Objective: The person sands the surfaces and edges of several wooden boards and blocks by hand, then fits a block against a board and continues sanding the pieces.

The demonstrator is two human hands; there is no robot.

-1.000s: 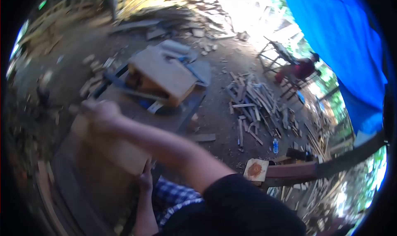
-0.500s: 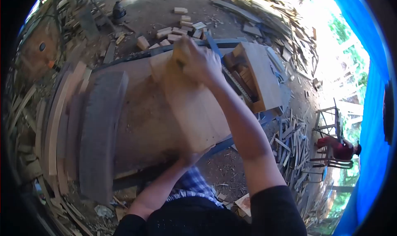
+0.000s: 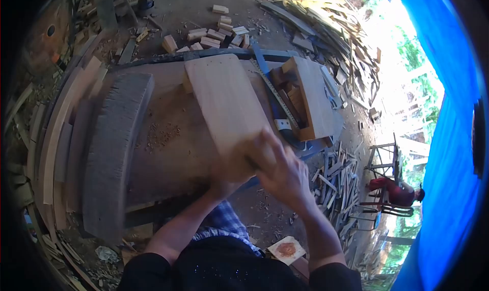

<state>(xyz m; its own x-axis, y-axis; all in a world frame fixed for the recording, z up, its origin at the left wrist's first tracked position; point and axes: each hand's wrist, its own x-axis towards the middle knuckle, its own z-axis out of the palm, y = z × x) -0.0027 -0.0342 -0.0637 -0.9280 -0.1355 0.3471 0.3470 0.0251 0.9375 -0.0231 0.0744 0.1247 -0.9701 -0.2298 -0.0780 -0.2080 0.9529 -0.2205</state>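
Note:
A pale wooden board [image 3: 226, 95] lies at a slant over the workbench [image 3: 170, 153], raised on a wooden piece under its far end. My right hand [image 3: 282, 176] is closed around a blurred yellowish-brown pad [image 3: 239, 158] that looks like sandpaper, pressed on the board's near end. At that same end, my left hand [image 3: 222, 184] grips the board's edge; its fingers are partly hidden and smeared. Right of the board lie a steel square [image 3: 277, 97] and an open wooden box [image 3: 321, 100] with wood pieces inside.
A thick grey plank [image 3: 119, 143] and several long boards [image 3: 58, 156] line the bench's left side. Small wood blocks [image 3: 211, 38] lie on the ground beyond. Scrap heaps [image 3: 326, 184] sit to the right, where a person in red [image 3: 400, 191] is seated. A blue tarp [image 3: 448, 153] hangs there.
My right hand has drawn the yellowish-brown pad from the board's far end to its near end, beside my left hand. My left hand stays at the near end. The view has shifted slightly.

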